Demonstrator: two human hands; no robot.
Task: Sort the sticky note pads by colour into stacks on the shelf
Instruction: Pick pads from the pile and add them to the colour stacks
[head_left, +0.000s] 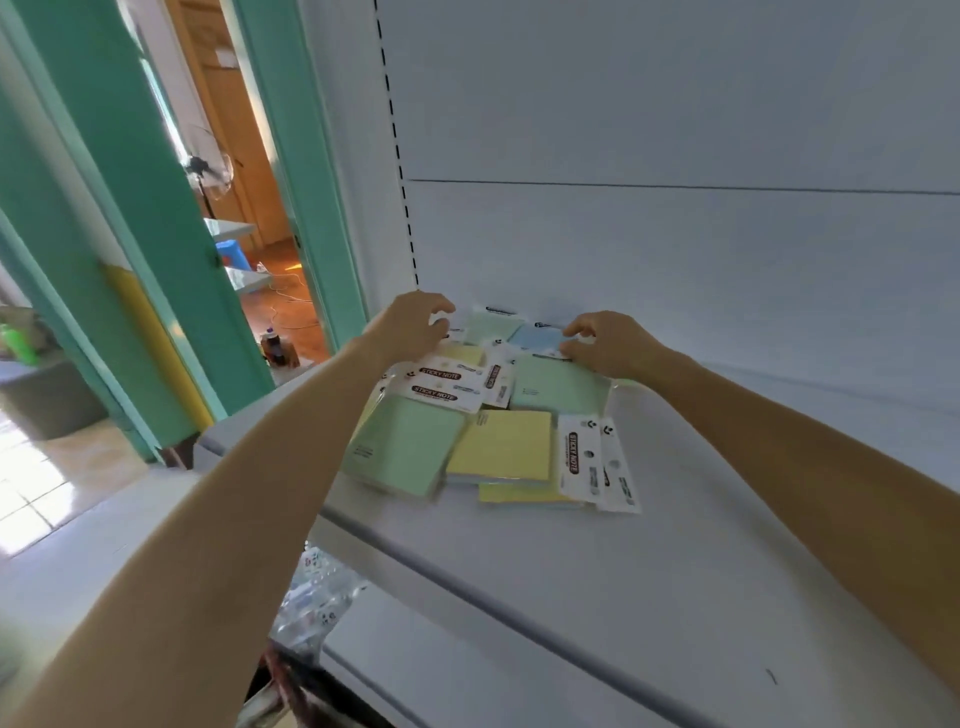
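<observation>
Head view: the sticky note pads lie in one overlapping pile on the white shelf (675, 519), close to its far wall.

We count:
- 3 green: near-left green pad (405, 447), right green pad (558, 384), far green pad (493, 326).
- 3 yellow: near yellow pad (501, 447), lower yellow pad (524, 494) under it, far yellow pad (462, 356).
- 1 blue pad (535, 336), far side.

Right hand (613, 347) pinches the blue pad's right edge. Left hand (413, 325) has its fingers curled over the pile's far-left corner; we can't tell if it grips anything.
</observation>
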